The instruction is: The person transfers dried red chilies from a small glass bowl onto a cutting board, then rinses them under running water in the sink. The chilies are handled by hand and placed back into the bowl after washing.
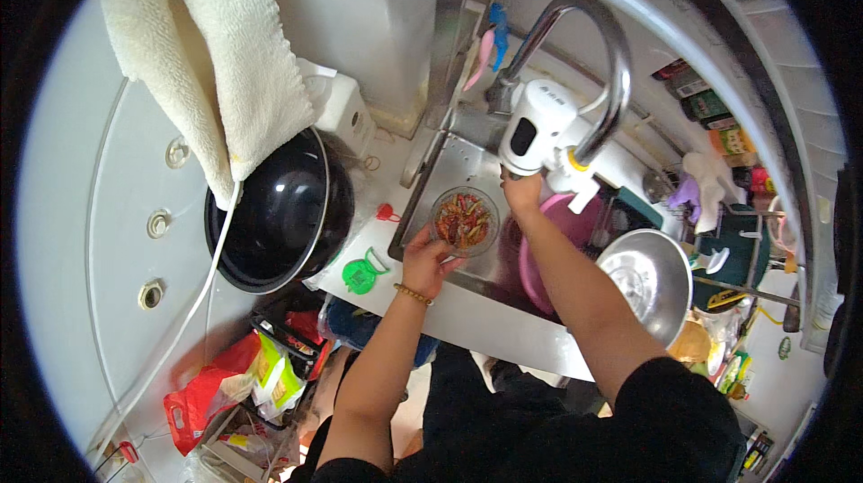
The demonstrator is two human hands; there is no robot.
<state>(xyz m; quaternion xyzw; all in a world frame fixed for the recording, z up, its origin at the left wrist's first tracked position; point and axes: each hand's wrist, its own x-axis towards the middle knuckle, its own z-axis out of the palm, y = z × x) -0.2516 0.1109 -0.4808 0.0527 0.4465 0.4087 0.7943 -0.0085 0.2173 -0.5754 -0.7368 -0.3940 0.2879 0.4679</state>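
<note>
My left hand [426,266] grips the lower rim of a clear glass bowl [497,226], keeping it over the steel sink [472,162]. Chopped red and green chilies [464,218] fill much of the bowl. Just to its right, my right hand [522,191] is up against the lower end of a white faucet attachment [537,122] on the curved chrome tap [617,54]. The attachment covers its fingers, so whether they hold anything is hidden. A pink basin [573,213] sits in the sink, partly behind my right forearm.
A steel bowl [647,274] stands right of my right forearm. On the left are a large black pot [276,213], a hanging cream towel [229,58] and a white cord [209,280]. A green plastic peeler-like item [361,275] lies on the counter edge [472,328].
</note>
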